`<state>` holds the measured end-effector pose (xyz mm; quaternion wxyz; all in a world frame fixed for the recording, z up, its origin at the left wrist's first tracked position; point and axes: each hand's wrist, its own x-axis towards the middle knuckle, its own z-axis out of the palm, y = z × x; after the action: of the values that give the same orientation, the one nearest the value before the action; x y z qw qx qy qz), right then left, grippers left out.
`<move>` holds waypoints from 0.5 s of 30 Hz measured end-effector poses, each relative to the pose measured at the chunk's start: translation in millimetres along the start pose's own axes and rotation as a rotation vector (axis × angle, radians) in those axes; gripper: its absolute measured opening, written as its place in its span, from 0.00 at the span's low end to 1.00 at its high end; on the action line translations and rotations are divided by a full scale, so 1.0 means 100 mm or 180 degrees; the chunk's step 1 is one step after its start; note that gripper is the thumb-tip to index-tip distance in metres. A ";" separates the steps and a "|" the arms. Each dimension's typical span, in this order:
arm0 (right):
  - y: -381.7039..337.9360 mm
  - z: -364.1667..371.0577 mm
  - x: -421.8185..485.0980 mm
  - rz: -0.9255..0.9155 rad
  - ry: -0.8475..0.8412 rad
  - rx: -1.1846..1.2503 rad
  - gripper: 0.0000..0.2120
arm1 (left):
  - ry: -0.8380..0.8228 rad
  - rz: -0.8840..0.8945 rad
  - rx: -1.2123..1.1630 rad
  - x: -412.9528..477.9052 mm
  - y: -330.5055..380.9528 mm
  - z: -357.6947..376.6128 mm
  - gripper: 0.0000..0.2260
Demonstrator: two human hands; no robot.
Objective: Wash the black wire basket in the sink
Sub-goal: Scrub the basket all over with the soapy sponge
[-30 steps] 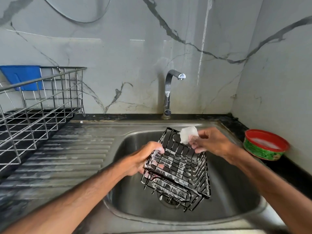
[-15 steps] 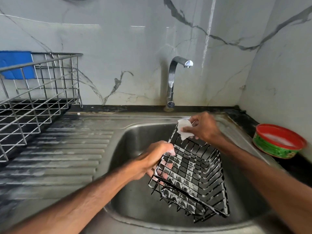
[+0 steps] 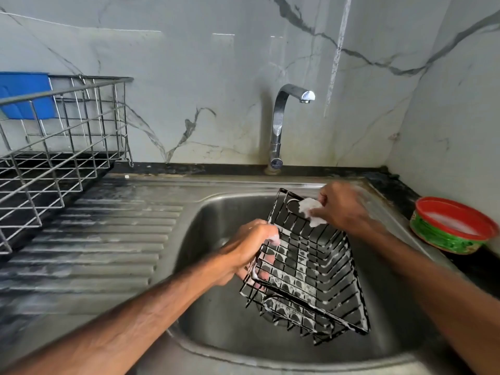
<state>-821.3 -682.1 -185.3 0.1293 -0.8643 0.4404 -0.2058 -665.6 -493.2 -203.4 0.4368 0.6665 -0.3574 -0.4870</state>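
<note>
The black wire basket [image 3: 311,269] hangs tilted over the steel sink [image 3: 216,217], its wires covered in white suds. My left hand [image 3: 250,246] grips its left rim, fingers curled through the wires. My right hand [image 3: 342,207] pinches a small white soapy scrub pad [image 3: 309,211] and presses it against the basket's far upper end, near a round opening in the wire. The basket's lower right corner points down toward the sink's near wall.
A chrome tap [image 3: 281,125] stands behind the sink, with no water running. A red-rimmed green tub of white soap [image 3: 454,226] sits on the dark counter at the right. A steel dish rack [image 3: 54,147] holding a blue item [image 3: 24,93] stands left, beside the ribbed drainboard [image 3: 102,239].
My right hand has slid the pad down onto the basket's far end. The basket has tilted further, its near end swinging down to the right. The view has shifted slightly.
</note>
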 end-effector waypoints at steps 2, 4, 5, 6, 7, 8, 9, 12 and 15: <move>-0.15 0.01 -0.02 -0.0350 0.0056 0.0066 0.16 | -0.0094 -0.0066 0.0048 -0.01 0.00 0.04 0.16; -0.25 0.02 -0.02 -0.0447 0.0224 0.0266 0.15 | -0.0198 -0.0122 0.0088 -0.03 0.01 0.08 0.14; -0.26 0.02 -0.01 -0.0400 0.0303 0.0393 0.15 | -0.0219 -0.0130 0.0079 -0.03 0.01 0.09 0.15; -0.24 0.01 0.00 -0.0295 0.0344 0.0556 0.14 | -0.0212 -0.0130 0.0070 -0.02 0.01 0.09 0.16; -0.19 -0.01 0.01 -0.0160 0.0324 0.0699 0.13 | -0.0196 -0.0132 0.0076 -0.02 0.01 0.09 0.17; -0.13 -0.04 0.02 -0.0053 0.0227 0.0733 0.13 | -0.0195 -0.0143 0.0087 -0.02 0.01 0.09 0.18; -0.06 -0.06 0.03 -0.0012 0.0084 0.0652 0.13 | -0.0211 -0.0150 0.0082 -0.03 0.01 0.08 0.18; 0.11 -0.13 0.04 0.0107 -0.0312 0.0127 0.17 | -0.0176 -0.0127 0.0011 -0.04 -0.01 0.05 0.20; 0.10 -0.12 0.03 0.0067 -0.0370 -0.0182 0.19 | -0.0082 -0.0109 -0.0085 -0.03 -0.01 0.02 0.21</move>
<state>-832.7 -691.1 -178.3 0.1321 -0.8734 0.4469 -0.1412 -668.2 -490.7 -203.2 0.4326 0.6603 -0.3451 -0.5077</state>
